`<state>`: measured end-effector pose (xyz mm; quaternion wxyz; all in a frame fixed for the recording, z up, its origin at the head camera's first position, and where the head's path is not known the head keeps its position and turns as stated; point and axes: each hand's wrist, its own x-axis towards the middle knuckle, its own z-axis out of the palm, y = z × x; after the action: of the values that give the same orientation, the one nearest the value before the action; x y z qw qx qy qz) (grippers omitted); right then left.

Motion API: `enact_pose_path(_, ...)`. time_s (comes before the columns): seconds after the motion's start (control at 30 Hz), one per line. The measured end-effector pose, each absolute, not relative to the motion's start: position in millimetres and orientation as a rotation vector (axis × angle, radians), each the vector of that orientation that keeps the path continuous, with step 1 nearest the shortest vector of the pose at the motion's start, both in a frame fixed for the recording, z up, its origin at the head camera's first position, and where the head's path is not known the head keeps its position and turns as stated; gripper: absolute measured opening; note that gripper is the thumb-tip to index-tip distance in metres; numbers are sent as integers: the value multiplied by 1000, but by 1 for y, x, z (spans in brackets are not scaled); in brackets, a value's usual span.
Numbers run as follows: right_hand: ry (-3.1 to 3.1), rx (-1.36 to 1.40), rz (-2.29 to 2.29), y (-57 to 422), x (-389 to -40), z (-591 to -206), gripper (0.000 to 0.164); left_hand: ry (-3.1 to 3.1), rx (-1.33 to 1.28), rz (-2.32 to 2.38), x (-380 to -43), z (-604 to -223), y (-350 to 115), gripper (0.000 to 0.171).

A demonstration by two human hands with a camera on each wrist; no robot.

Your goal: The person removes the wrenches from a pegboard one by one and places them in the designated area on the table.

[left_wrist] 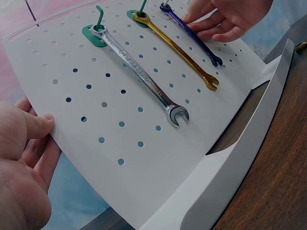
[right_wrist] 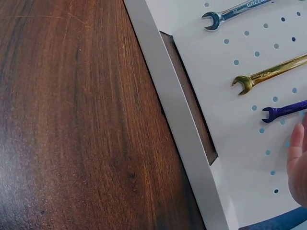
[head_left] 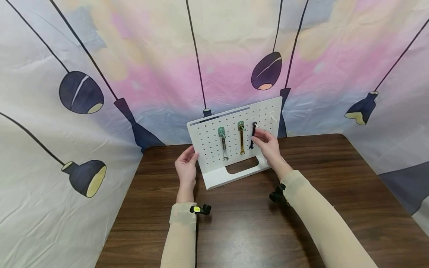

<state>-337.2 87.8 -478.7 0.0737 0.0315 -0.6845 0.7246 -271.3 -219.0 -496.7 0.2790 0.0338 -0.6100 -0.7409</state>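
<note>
A white pegboard stand (head_left: pixel 207 149) rises from the table, three combination wrenches hanging on it. My left hand (head_left: pixel 186 165) pinches its left edge, the thumb (left_wrist: pixel 44 125) on the front face and fingers behind. The silver wrench (left_wrist: pixel 139 72) and the gold wrench (left_wrist: pixel 175 48) hang from green hooks (left_wrist: pixel 99 17). Farther right, the purple wrench (left_wrist: pixel 192 34) hangs from a pale hook. Beside its shaft is my right hand (head_left: pixel 268 147), fingers loosely bent and fingertips close to the wrench. From the left wrist, that wrench's whole length shows uncovered by the fingers.
Another pale hook (head_left: pixel 274 118) sticks out near the board's upper right. The stand's base lip (right_wrist: pixel 168 96) has a long cutout behind it. Under everything is a dark wood table (head_left: pixel 241 230). A fabric backdrop (head_left: pixel 151 56) painted with lamps hangs just behind the table.
</note>
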Motion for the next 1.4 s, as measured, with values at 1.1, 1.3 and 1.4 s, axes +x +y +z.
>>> enact_pose_path(1.1,-2122,194,2274,106,-320,-482,38,-1608,74,-2010,-271,-496,-218,31)
enact_pose_path(1.3,-2088,260,2324,113,-313,-480,38,-1622,80,-2009,-271,-496,-218,31)
enact_pose_path(1.4,-2095,265,2325,116,-310,-478,32,-1620,68,-2006,-271,-497,-219,31)
